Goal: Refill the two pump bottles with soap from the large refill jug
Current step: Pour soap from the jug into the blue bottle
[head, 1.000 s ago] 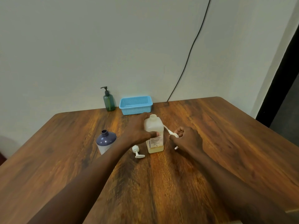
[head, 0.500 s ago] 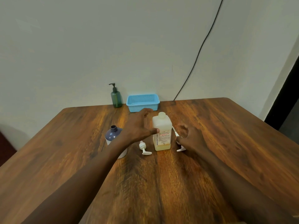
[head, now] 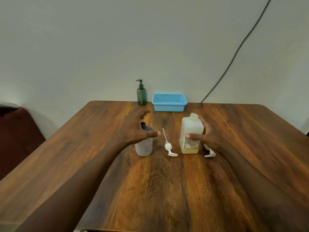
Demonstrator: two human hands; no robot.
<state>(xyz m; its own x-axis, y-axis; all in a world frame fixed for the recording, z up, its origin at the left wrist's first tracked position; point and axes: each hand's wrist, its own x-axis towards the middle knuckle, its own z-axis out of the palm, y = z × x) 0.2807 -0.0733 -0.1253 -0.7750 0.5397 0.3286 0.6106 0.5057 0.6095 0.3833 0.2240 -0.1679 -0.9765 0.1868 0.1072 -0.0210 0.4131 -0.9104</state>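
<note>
Here the right hand (head: pixel 207 136) wraps the translucent refill jug (head: pixel 192 133), thumb across the label in front and fingers curled round the far side, so it has a grip on the jug, which stands upright on the wooden table (head: pixel 167 190) with only a shallow layer of amber soap showing at the bottom. The left hand (head: pixel 135 131) is spread wide and holds nothing; it hovers over the grey-shouldered bottle (head: pixel 144 146), whose neck is open, though whether the palm touches it cannot be told from this angle. A white pump head (head: pixel 169 148) lies flat between bottle and jug, dip tube pointing away, and a second pump (head: pixel 209 152) lies just to the right of the jug, partly hidden by the wrist. A green pump bottle (head: pixel 141 94) with its pump still fitted stands at the back edge beside a blue basket (head: pixel 169 102). The step looks like the start of a pour: steady the open bottle with the left hand low on its body, lift the jug and bring its mouth right over the narrow neck before tipping (the jug appears to be uncapped, but that is hard to confirm). Tip slowly, since so little soap will run thin and late, and keep the loose pumps clear of any drips.
</note>
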